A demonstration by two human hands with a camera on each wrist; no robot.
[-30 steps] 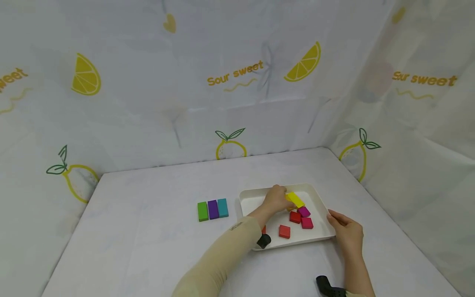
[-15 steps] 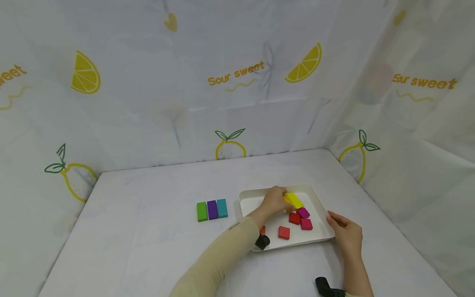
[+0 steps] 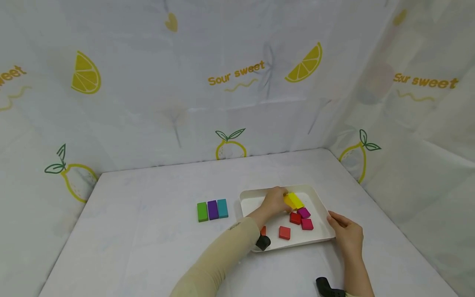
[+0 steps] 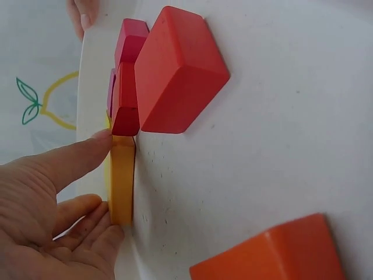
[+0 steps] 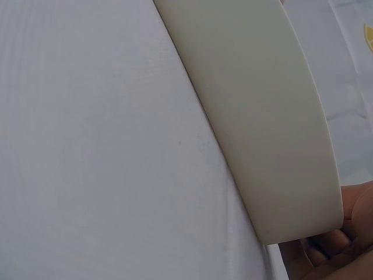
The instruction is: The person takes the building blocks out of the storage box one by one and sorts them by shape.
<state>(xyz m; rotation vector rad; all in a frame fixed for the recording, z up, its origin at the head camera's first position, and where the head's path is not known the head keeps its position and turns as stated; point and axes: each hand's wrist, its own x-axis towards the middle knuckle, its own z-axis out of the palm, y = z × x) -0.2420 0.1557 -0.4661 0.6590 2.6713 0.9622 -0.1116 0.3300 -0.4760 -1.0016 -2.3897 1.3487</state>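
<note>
Evidently the amber block (image 4: 122, 184) is a light, stiff thing, probably wooden with a smooth painted face, so it should want only mild pressure and bear handling well; its ends look the surest place to take hold, since the yellow block (image 3: 296, 201) lies close against a long side. It sits toward the far side of the white tray (image 3: 315, 208). Of the hands, the left hand (image 3: 275, 200) pinches it, thumb at 1 end and fingertips at the other; whether the thumb also touches the yellow block I cannot tell. The right hand (image 3: 346, 234) grips the tray's right side by the near corner, fingers curled. The tray seems thin and rigid, likely light enough to slide on the bench (image 3: 148, 231) if pushed.

At least 7 blocks show inside it: besides those 2, a magenta block (image 3: 304, 213), a dark red block (image 3: 295, 218) and a pink block (image 3: 306, 224) cluster together, with a light red block (image 3: 284, 233) apart, nearer the front, and an orange block (image 3: 263, 231) partly hidden by the left forearm. Outside, left of the tray, 3 blocks stand in a row: green (image 3: 202, 211), purple (image 3: 213, 210) and teal (image 3: 222, 208).
</note>
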